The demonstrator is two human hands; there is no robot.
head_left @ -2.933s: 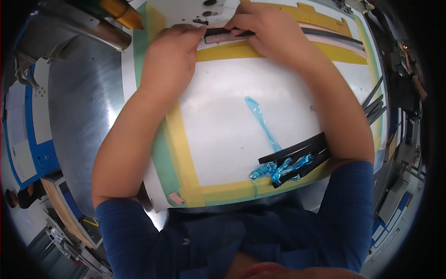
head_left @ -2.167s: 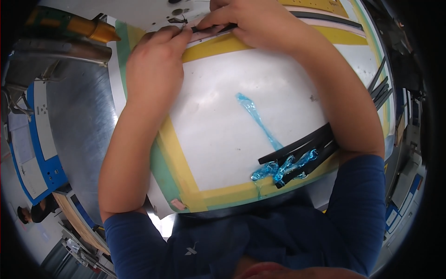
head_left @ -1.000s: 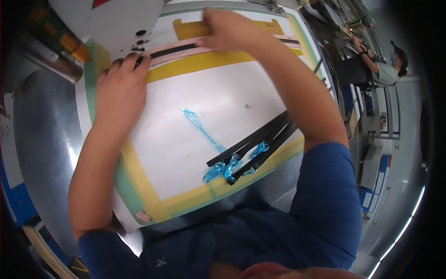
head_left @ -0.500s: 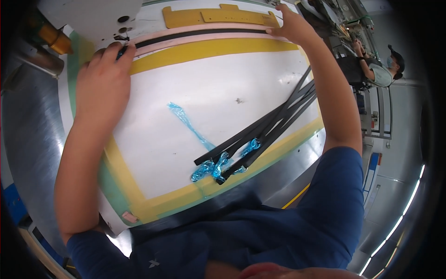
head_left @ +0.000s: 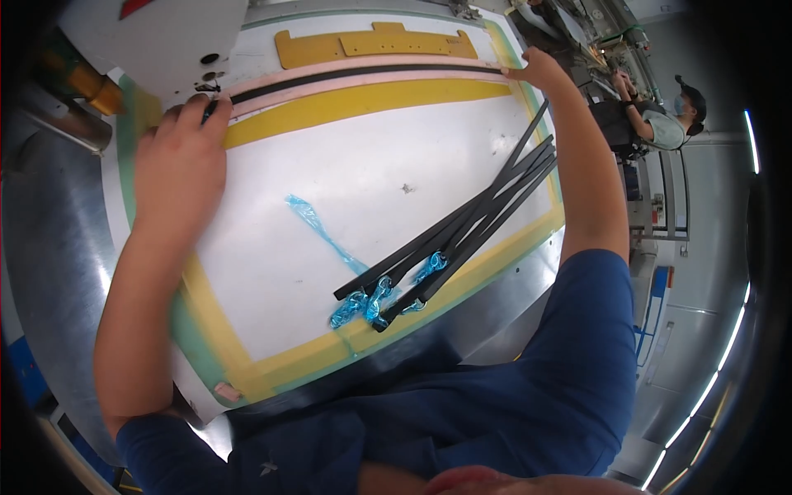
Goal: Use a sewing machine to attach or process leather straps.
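Observation:
A long thin black strip (head_left: 363,73) lies along a pink band (head_left: 322,92) at the far side of the white work board. My left hand (head_left: 181,161) is at the strip's left end, fingers curled, with a dark bit showing between thumb and forefinger. At the other end is my right hand (head_left: 540,70); its thumb touches the strip's tip, with a gap between thumb and forefinger. Several loose black strips (head_left: 462,227) lie crossed on the board nearer me. Crumpled clear blue film (head_left: 363,305) clings around their near ends, and one film tail (head_left: 318,223) stretches out beside them.
Behind the strip lies a notched yellow plate (head_left: 379,45); in front of it runs a flat yellow strip (head_left: 355,106). Yellow and green tape borders the white board (head_left: 272,272). A machine part (head_left: 82,82) stands at far left. Another person (head_left: 660,120) works at far right.
My right hand has moved right along the black strip to its end, its thumb still touching it. My left hand stays at the left end. The view has shifted slightly.

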